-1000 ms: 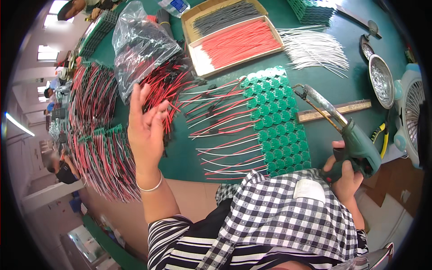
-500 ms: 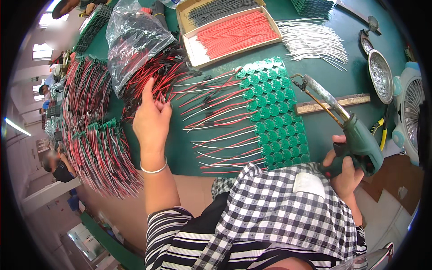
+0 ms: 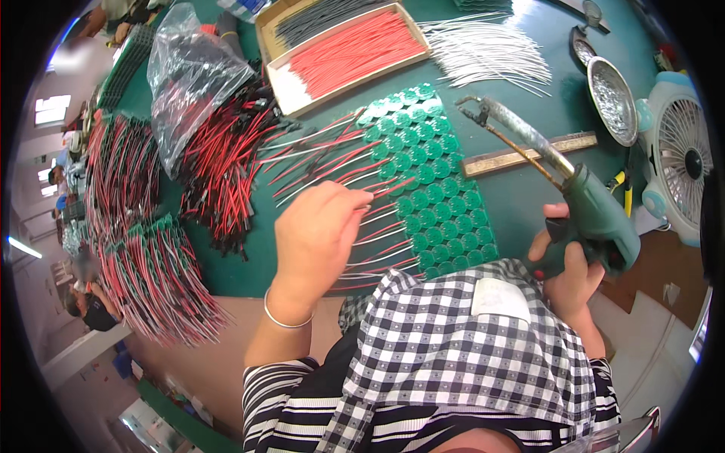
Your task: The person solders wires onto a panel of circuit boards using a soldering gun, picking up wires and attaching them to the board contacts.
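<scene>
Panel first, since it's what both hands are gathered around: a green sheet of small round boards joined in rows, lying flat on the worktop, its near end running up to the checked apron. Half a second ago the left hand was off to the left, forefinger stretched out at the heap of red and black leads. Now it has come across to the panel's left edge, and the heap lies uncovered behind it. Its grip has closed too: thumb and finger are pinched together on a red wire, whose end reaches over the left-hand boards.

The right hand looks much as it did, its grip wrapped round the handle of the green solder gun. The gun's tip hangs to the right of the panel's far half, apart from it. The panel itself hasn't shifted against the wood strip, which starts just beside its right edge.

From here the boards look glossy, brightest at the far end, with pale specks across their faces. Red and white wires fan out leftward from the left edge, some hidden by the left hand. On the far side stand the box of red wires and a spread of loose white ones.
</scene>
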Tool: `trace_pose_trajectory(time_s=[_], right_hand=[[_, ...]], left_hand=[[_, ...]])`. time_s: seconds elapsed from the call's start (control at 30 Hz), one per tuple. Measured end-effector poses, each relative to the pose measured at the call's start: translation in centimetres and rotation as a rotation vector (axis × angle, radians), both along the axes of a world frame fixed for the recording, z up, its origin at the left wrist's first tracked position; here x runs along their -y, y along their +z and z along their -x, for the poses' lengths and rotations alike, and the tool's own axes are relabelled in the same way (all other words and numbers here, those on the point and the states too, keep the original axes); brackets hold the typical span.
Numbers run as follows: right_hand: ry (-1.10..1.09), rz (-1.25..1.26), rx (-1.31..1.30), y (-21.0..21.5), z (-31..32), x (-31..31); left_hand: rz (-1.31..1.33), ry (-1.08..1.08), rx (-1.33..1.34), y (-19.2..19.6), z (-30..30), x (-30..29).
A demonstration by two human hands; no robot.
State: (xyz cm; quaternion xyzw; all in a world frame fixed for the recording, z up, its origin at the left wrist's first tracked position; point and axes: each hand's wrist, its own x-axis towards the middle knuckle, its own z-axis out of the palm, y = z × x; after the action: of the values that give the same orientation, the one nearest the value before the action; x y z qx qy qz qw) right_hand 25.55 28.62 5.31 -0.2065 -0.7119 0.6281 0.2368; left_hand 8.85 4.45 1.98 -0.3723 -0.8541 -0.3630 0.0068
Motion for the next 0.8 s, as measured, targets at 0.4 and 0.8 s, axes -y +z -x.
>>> trace_pose_trajectory(time_s=[0.4,0.8], right_hand=[[0.067,0.038,0.045,-0.2,-1.0,-0.3],[0.23,-0.004,0.124,-0.4,-1.6,-0.6]], left_hand=[[0.104,-0.066,0.045,0.1,0.2,-3.2],[0.201,-0.151,-0.225,-0.7,0.2,-4.1]])
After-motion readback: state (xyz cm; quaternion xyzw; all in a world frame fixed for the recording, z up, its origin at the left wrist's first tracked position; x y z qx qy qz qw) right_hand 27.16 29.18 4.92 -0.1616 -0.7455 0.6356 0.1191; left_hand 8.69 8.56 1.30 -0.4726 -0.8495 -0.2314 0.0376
